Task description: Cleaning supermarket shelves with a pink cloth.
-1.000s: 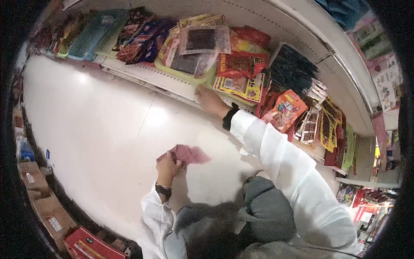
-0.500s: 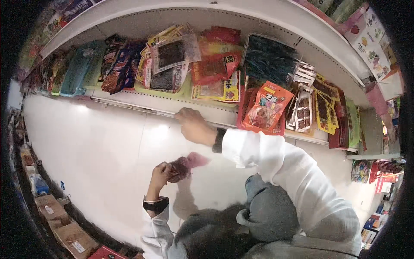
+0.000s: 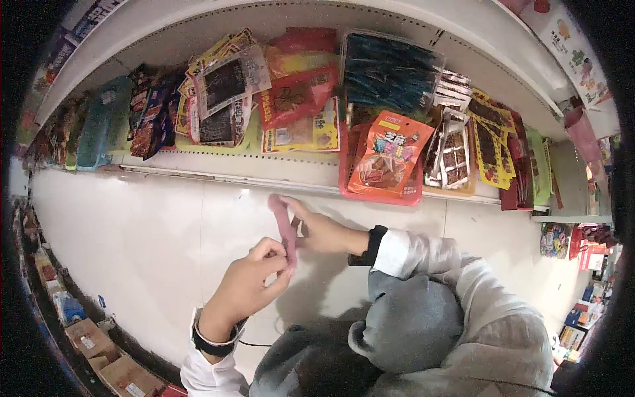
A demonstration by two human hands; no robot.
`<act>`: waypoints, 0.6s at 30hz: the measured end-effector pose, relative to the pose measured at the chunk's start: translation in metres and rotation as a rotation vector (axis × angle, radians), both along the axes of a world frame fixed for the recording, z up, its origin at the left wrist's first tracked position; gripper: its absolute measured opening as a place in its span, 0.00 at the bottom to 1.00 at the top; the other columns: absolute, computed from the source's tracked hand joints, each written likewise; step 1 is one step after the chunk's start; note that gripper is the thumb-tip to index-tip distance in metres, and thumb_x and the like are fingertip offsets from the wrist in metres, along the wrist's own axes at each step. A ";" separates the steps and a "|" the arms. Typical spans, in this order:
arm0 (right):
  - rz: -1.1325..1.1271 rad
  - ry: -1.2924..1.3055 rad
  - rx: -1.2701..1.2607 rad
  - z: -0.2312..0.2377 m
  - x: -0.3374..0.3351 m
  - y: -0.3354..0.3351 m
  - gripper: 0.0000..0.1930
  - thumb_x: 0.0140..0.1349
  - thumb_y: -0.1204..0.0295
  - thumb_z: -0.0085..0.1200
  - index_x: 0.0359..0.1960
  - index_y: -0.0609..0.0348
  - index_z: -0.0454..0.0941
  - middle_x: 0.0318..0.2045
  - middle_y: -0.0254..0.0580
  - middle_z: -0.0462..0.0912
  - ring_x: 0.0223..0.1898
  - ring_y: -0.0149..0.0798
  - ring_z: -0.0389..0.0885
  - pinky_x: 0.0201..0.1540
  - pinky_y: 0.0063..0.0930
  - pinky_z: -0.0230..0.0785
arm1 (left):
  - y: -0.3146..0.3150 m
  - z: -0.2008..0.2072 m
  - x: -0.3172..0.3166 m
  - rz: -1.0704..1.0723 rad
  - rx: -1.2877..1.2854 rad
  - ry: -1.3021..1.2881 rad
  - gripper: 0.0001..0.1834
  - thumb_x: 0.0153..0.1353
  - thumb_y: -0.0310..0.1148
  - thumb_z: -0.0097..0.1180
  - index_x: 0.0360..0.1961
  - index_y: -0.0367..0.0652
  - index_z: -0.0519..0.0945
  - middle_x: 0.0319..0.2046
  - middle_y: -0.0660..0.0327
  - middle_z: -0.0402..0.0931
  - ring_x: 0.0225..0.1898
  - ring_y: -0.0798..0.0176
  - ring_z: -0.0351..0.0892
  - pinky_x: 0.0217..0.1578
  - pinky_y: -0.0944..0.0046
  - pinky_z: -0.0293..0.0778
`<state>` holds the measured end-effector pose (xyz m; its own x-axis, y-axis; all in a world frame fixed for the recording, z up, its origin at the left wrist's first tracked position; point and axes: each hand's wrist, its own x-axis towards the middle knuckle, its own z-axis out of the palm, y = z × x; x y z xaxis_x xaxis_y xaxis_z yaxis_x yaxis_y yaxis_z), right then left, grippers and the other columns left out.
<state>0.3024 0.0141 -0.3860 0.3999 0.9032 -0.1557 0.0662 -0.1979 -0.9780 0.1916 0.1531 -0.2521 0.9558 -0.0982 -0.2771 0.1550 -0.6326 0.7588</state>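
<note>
A thin pink packet (image 3: 284,228) is held up almost edge-on over the pale floor, just in front of the shelf; what is inside it hardly shows. The fingers of my left hand (image 3: 246,286) pinch its near end. From the other side my right hand (image 3: 324,231) grips it, fingertips at the far end and the thumb side partly hidden behind the packet. Closest on the shelf are an orange snack pouch (image 3: 389,159) in a red basket (image 3: 410,193), and a red packet (image 3: 297,98) on top of a yellow one.
The white shelf (image 3: 231,164) runs across the far side, with a clear box of blue-wrapped sticks (image 3: 390,69), yellow packets (image 3: 491,153) and a teal basket (image 3: 99,126). A grey rounded cloth-like thing (image 3: 415,321) sits by my right arm. Cardboard boxes (image 3: 129,377) stand lower left.
My right hand has come back from the shelf edge and taken hold of the packet. My left hand has risen, and the packet now stands edge-on between both hands. The view has shifted slightly.
</note>
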 end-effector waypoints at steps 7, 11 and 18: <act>0.208 -0.217 -0.373 0.013 0.017 -0.063 0.15 0.50 0.73 0.50 0.42 0.51 0.72 0.32 0.49 0.78 0.34 0.51 0.76 0.38 0.40 0.68 | -0.017 -0.003 0.026 0.011 -0.246 0.261 0.03 0.52 0.26 0.50 0.26 0.37 0.72 0.35 0.59 0.69 0.29 0.62 0.72 0.31 0.67 0.69; 0.016 0.166 -0.452 0.030 0.028 -0.103 0.16 0.57 0.69 0.45 0.47 0.55 0.68 0.29 0.48 0.78 0.31 0.50 0.77 0.36 0.40 0.69 | -0.023 -0.043 0.039 -0.031 -0.335 -0.021 0.04 0.52 0.26 0.48 0.26 0.36 0.70 0.32 0.57 0.69 0.28 0.61 0.71 0.31 0.65 0.68; -0.202 -0.351 -0.401 0.004 0.029 -0.164 0.23 0.59 0.76 0.43 0.57 0.60 0.55 0.46 0.49 0.72 0.49 0.43 0.70 0.52 0.30 0.60 | -0.073 -0.082 0.070 0.044 -0.302 0.183 0.08 0.56 0.30 0.45 0.32 0.35 0.67 0.24 0.48 0.66 0.29 0.46 0.68 0.33 0.59 0.67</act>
